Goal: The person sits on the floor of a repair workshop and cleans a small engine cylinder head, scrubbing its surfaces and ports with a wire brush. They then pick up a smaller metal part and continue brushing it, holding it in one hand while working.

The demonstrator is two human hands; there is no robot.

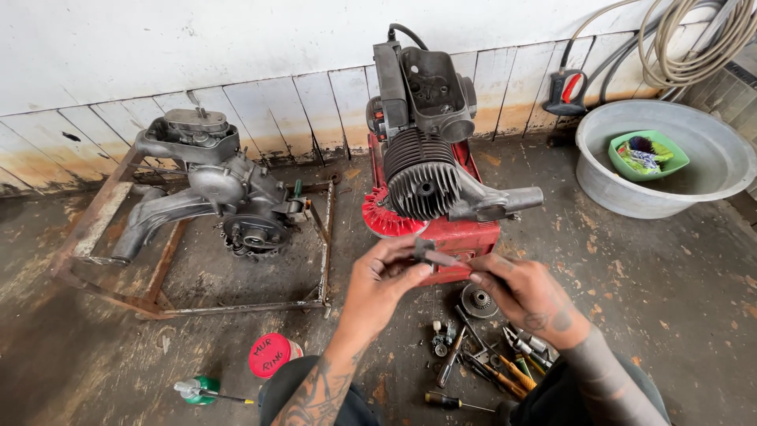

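Hands meet over the floor — left hand (pixel 384 278) and right hand (pixel 516 290) both pinch a small metal part (pixel 432 255).

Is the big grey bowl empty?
No, the big grey bowl by the wall holds a small green tray with colourful bits in it.

A small engine repair workshop, by every sign: oil-stained concrete floor (pixel 631 300), a finned engine (pixel 426 170) on a red stand (pixel 461 237), another engine (pixel 229 197) in a rusty frame (pixel 197 304), scattered screwdrivers and pliers (pixel 505 367), coiled hose (pixel 694 47) on a grimy white wall (pixel 197 47).
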